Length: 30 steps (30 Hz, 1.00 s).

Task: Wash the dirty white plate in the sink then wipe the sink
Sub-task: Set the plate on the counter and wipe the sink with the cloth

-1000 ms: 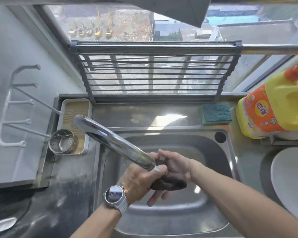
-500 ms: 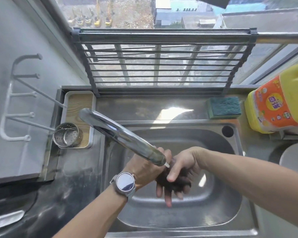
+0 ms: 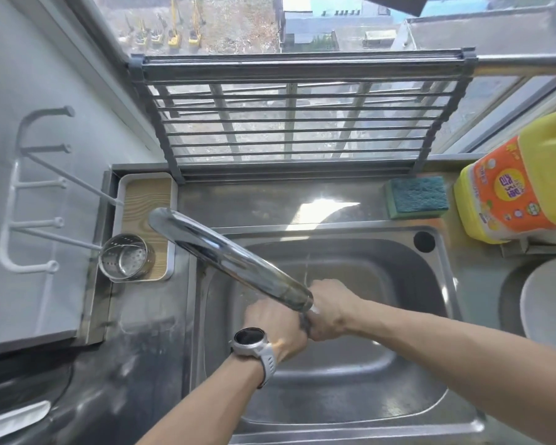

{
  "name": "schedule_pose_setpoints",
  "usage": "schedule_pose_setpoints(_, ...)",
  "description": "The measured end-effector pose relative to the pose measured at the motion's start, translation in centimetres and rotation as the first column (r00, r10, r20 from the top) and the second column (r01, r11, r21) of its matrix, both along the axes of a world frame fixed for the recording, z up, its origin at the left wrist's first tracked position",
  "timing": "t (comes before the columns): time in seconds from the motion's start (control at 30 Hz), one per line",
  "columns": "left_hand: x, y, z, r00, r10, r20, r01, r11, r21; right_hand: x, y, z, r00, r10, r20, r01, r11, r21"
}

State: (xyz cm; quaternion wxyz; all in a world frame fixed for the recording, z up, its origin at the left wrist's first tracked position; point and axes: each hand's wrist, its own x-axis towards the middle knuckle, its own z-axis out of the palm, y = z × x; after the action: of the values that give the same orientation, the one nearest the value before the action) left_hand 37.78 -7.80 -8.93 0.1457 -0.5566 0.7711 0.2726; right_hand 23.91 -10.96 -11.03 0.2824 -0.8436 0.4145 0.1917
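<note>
Over the steel sink (image 3: 334, 399) my left hand (image 3: 276, 326), with a watch on its wrist, and my right hand (image 3: 333, 311) are pressed together as fists just below the faucet spout (image 3: 231, 255). Both grip a dark cloth (image 3: 304, 323); only a thin dark strip of it shows between them. The white plate (image 3: 548, 303) lies on the counter to the right of the sink, partly cut off by the frame edge.
A green sponge (image 3: 416, 195) lies on the ledge behind the sink, beside a yellow and orange detergent bottle (image 3: 511, 194). A steel strainer cup (image 3: 126, 261) stands on a small tray at left. A roll-up drying rack (image 3: 296, 123) leans against the window.
My right hand's fingers, spread around the cloth before, have curled in. Both hands have closed into fists against each other, hiding most of the cloth. The view shifted slightly.
</note>
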Motion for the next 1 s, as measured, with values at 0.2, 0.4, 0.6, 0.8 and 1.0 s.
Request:
schedule_pose_setpoints(0.2, -0.5, -0.4, -0.6, 0.925, 0.352, -0.146, -0.263, 0.868, 0.421, -0.4, 0.3, -0.5, 0.998, 0.036, -0.058, -0.043, 0.991, -0.123)
schedule_pose_setpoints(0.4, -1.6, 0.1, 0.5, 0.669, 0.735, -0.11, -0.458, 0.525, 0.717, -1.1, 0.5, -0.6, 0.998, 0.043, -0.044, -0.047, 0.994, -0.097)
schedule_pose_setpoints(0.6, -2.6, 0.5, 0.6, 0.456, 0.889, 0.042, -0.462, 0.196, 0.865, -2.2, 0.3, -0.5, 0.998, 0.045, 0.044, -0.032, 0.966, -0.258)
schedule_pose_setpoints(0.8, -3.6, 2.0, -0.1, 0.348, 0.936, -0.049, -0.528, 0.239, 0.815, -2.4, -0.3, 0.3, 0.992, 0.125, -0.016, -0.124, 0.949, -0.289)
schedule_pose_setpoints(1.0, -1.1, 2.1, 1.9, 0.434, 0.881, -0.19, -0.573, 0.432, 0.697, -2.7, -0.3, 2.2, 1.0, 0.009, -0.001, -0.009, 0.966, -0.258)
